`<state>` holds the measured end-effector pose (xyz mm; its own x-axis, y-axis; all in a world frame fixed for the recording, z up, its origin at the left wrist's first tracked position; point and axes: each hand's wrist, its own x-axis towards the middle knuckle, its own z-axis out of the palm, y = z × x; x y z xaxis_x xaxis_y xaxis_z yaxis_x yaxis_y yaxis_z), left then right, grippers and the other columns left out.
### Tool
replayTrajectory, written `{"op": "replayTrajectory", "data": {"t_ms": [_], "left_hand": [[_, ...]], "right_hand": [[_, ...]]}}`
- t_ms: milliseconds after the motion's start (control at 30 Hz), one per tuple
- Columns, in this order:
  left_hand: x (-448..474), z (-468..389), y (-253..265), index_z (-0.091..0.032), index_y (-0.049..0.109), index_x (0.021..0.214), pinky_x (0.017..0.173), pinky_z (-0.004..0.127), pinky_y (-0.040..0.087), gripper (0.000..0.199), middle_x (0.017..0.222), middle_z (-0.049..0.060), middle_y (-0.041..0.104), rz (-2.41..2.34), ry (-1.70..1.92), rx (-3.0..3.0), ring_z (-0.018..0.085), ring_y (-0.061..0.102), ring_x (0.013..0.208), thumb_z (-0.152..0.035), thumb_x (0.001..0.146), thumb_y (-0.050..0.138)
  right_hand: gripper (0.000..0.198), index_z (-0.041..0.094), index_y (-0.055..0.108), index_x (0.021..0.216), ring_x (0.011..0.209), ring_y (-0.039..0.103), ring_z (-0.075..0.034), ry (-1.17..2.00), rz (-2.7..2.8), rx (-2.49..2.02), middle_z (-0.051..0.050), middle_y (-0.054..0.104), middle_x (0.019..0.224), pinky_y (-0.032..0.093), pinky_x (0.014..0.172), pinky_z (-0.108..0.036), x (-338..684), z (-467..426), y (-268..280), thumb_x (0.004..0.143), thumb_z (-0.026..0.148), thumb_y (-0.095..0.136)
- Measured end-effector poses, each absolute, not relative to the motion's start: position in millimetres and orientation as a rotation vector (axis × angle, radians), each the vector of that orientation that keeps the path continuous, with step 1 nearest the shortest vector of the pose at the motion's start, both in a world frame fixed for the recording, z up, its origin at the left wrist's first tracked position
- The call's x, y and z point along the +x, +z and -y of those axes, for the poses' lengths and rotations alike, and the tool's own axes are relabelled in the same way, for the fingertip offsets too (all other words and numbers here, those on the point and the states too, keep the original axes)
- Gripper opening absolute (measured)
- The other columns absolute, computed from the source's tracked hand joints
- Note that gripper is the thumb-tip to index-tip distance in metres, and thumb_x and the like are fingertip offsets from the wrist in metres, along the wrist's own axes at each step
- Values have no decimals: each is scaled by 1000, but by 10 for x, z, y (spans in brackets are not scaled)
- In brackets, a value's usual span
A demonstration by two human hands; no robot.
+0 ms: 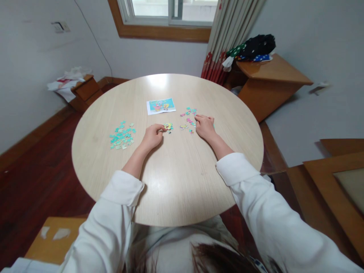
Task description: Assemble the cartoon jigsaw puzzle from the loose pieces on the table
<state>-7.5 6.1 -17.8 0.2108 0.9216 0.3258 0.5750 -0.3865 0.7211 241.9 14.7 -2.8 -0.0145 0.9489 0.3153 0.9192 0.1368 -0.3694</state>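
My left hand (153,135) rests on the table with its fingers curled and the fingertips closed at the left edge of a small joined patch of yellow jigsaw puzzle pieces (168,126). A small loose piece (170,132) lies just below that patch. To the right, my right hand (206,126) is bent down over scattered pink, teal and yellow puzzle pieces (189,120). Its fingertips are pinched at the table among them, and whatever they hold is too small to make out. A printed reference picture (161,106) with cartoon figures lies beyond my hands.
A pile of mostly teal puzzle pieces (122,136) lies on the left of the round wooden table (170,182). Behind it are a window and a curtain (227,34). A wooden cabinet (275,76) with cloths stands at the back right, and a cardboard box (54,237) at the lower left.
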Motion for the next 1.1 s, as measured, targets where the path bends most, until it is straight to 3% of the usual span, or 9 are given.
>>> {"op": "replayTrajectory", "data": {"t_ms": [1100], "left_hand": [[-66, -18, -94, -18, 69, 78, 95, 35, 47, 31, 99, 5, 70, -1399, 977, 2144, 18, 62, 98, -4, 67, 44]], "right_hand": [[37, 20, 68, 97, 114, 51, -26, 66, 1945, -1761, -12, 61, 124, 26, 93, -46, 2414, -137, -45, 81, 12, 35]]}}
